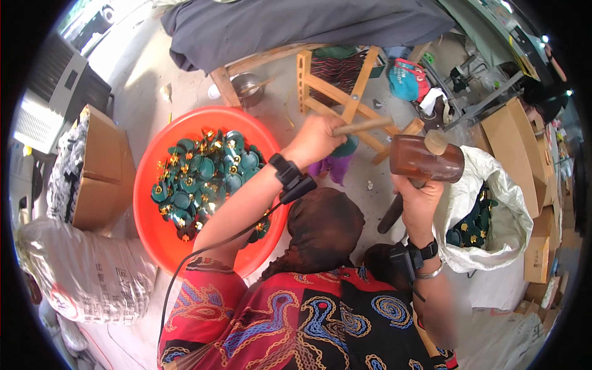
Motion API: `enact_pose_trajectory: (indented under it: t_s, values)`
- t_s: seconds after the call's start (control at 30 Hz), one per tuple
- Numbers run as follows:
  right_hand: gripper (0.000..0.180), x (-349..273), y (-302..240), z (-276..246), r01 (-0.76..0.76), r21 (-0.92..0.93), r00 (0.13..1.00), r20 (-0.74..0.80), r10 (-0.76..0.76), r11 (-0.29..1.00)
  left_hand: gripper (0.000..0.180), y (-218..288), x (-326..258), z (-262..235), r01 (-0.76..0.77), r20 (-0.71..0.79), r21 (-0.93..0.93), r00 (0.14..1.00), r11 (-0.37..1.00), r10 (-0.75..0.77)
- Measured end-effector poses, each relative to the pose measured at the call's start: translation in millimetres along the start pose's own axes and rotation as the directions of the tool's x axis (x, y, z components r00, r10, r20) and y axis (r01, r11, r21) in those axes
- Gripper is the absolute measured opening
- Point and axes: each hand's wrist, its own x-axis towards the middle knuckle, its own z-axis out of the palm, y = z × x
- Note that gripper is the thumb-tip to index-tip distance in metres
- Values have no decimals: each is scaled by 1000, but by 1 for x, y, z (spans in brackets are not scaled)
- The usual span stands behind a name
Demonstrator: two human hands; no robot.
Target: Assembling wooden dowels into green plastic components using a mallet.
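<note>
The left hand (316,139) is closed in a full fist around the far end of the wooden handle (362,126) of a mallet, fingers wrapped tight; gripping that far out presumably gives the longest swing. The handle runs to the right and passes into the dark brown cylindrical mallet head (427,160), which is raised level above the work area rather than resting on anything. The right hand (419,200) sits directly beneath the mallet head, palm up, fingers curled against its underside; whether it steadies the head or holds a small part there cannot be told, since the head covers the fingertips. A dark rod-shaped object (391,214) slants down from under this hand; its purpose is unclear. Both wrists carry black strapped devices, the left one (288,174) with a cable trailing back along the forearm. A green disc-shaped part (345,147) shows just below the left fist, partly hidden. The red basin (154,231) stands on the floor to the person's left, within arm's reach, filled with green round parts (206,176) bearing gold fittings. A white sack (502,203) to the right holds more of the same parts, its mouth folded open. A wooden frame (345,98) stands beyond the hands, and cardboard boxes (102,166) flank the basin's left edge.
</note>
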Motion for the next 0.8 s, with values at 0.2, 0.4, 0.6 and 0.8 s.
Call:
enact_pose_trajectory:
  t_s: [0.2, 0.4, 0.6, 0.8]
  values:
    - [30, -16, 3, -29, 67, -75, 997, -41, -70, 995, 22, 12, 8, 4, -38, -104, -43, 994, 998, 33]
    - [34, -16, 1, -33, 77, -66, 997, -19, -79, 995, 34, 7, 26, 15, -32, -193, -497, 978, 867, -74]
    - [49, -19, 8, -32, 72, -36, 996, 61, -70, 997, 35, -14, 30, 37, 55, -144, -583, 975, 811, -169]
    - [49, -15, 11, -31, 49, -36, 997, 59, -47, 998, 29, -13, 24, 45, 42, -166, -372, 980, 927, -111]
